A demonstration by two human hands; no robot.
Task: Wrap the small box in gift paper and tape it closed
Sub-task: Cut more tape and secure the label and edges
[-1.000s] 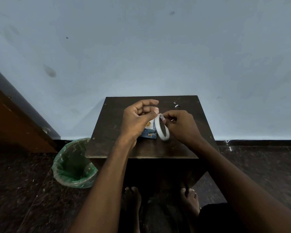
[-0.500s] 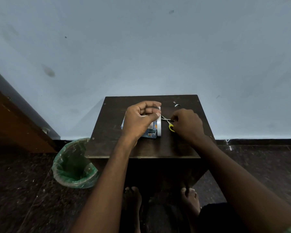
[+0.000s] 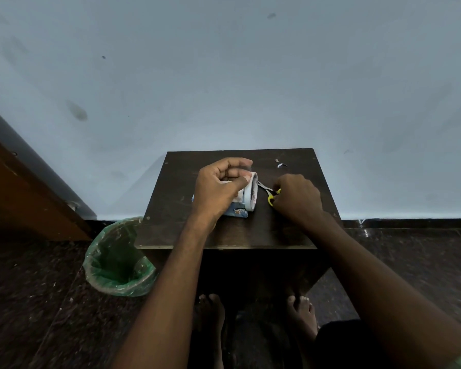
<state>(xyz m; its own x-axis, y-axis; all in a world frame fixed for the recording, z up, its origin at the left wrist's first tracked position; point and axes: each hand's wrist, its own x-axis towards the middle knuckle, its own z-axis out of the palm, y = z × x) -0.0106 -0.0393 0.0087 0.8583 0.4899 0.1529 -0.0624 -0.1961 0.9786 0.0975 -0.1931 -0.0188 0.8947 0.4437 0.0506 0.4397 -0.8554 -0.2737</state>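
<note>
item: small box (image 3: pixel 236 211), blue printed gift paper on it, on the table (image 3: pixel 171 209) under the left hand (image 3: pixel 218 187). left hand pinches the tape roll (image 3: pixel 251 191) upright beside the box. right hand (image 3: pixel 297 199) curls round yellow-handled scissors (image 3: pixel 270 194). status, judged: wrapping mostly done; cutting tape and sealing remain. lettering on roll and paper unreadable.

green-lined bin (image 3: pixel 119 258) on floor | left of dark table (image 3: pixel 171 198)
</note>
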